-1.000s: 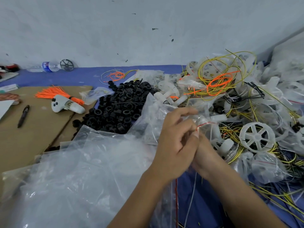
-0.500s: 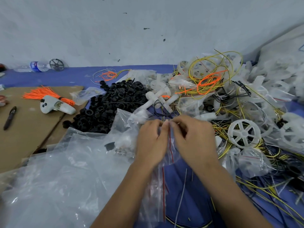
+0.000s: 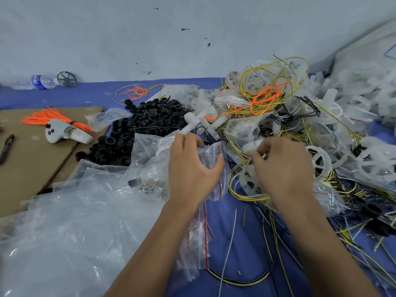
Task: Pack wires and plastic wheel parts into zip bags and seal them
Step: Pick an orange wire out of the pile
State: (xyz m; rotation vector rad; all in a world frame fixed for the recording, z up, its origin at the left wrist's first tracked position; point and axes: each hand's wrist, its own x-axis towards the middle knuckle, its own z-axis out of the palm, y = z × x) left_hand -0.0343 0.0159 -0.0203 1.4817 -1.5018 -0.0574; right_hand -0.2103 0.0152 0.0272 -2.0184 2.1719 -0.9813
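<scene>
My left hand (image 3: 190, 168) grips a small clear zip bag (image 3: 211, 155) with a red seal line, holding its mouth up between thumb and fingers. My right hand (image 3: 282, 168) is just to its right, its fingertips pinching a yellow wire (image 3: 240, 185) that loops down beside a translucent white wheel part (image 3: 250, 181). A white spoked wheel (image 3: 319, 159) lies right of that hand. A big heap of white wheel parts and tangled yellow, orange and black wires (image 3: 278, 99) fills the right side.
A pile of black rings (image 3: 137, 129) lies left of centre. Loose clear bags (image 3: 70, 221) cover the near left. On brown cardboard (image 3: 27, 159) rest a white controller (image 3: 64, 133), orange ties (image 3: 55, 116) and a pen (image 3: 6, 146). A water bottle (image 3: 36, 82) lies by the wall.
My hands have parted: the left one keeps the zip bag while the right one has moved right to the wires. Earlier both pinched the bag's top together.
</scene>
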